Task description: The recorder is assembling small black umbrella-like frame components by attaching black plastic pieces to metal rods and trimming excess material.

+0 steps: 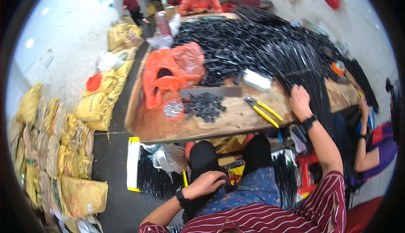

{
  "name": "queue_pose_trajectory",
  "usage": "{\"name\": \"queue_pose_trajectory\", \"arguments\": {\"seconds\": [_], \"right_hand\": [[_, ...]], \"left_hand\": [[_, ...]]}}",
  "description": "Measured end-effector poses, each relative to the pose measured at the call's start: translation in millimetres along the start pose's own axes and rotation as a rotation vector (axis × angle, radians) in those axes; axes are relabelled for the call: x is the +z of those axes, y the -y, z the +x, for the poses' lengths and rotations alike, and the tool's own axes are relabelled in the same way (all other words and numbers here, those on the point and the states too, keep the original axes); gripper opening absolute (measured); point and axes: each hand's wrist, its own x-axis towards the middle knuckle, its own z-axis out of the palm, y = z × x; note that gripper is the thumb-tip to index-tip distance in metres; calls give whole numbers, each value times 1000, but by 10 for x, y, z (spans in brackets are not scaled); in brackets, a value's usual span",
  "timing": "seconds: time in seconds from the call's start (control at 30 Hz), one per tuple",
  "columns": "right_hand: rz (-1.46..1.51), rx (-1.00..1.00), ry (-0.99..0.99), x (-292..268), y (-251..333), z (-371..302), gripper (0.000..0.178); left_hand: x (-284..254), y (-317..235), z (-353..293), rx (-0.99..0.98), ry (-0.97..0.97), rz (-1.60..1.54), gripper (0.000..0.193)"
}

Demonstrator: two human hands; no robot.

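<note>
My right hand [300,101] is at the left edge of a sheaf of long black plastic strips [311,66] on the wooden table. Its fingers are bent down onto the strips, and the fingertips are partly hidden. Low over my lap, my left hand [207,184] rests by my dark trouser leg, its fingers loosely laid out and nothing visible in it. Yellow-handled pliers [265,111] lie left of my right hand. Beyond them sits a shiny rectangular metal box [257,80]. A flat grey bar [211,91] lies beside a small pile of short black pieces [205,107].
A large heap of black parts [228,39] covers the table's far side. An orange plastic bag [175,68] and a round tub of small pieces [173,109] are at the left. Yellow sacks [90,110] line the floor. A co-worker's arm [363,123] is close on the right.
</note>
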Motion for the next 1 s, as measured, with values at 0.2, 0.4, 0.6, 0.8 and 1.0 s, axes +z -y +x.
{"name": "queue_pose_trajectory", "arguments": {"seconds": [0.2, 0.4, 0.6, 0.8, 1.0], "right_hand": [[-132, -127, 29, -55, 91, 76, 10], [89, -23, 60, -51, -28, 139, 18], [431, 156, 294, -348, -99, 208, 29], [1162, 393, 844, -295, 295, 72, 11], [1405, 655, 792, -449, 283, -77, 18]], "left_hand": [[-4, -6, -51, -24, 4, -11, 29], [0, -3, -62, -39, 26, -8, 29], [12, 43, -1, -3, 37, 0, 29], [-36, -57, -93, -95, -32, -63, 26], [-88, -111, 49, -66, 20, -82, 25]]}}
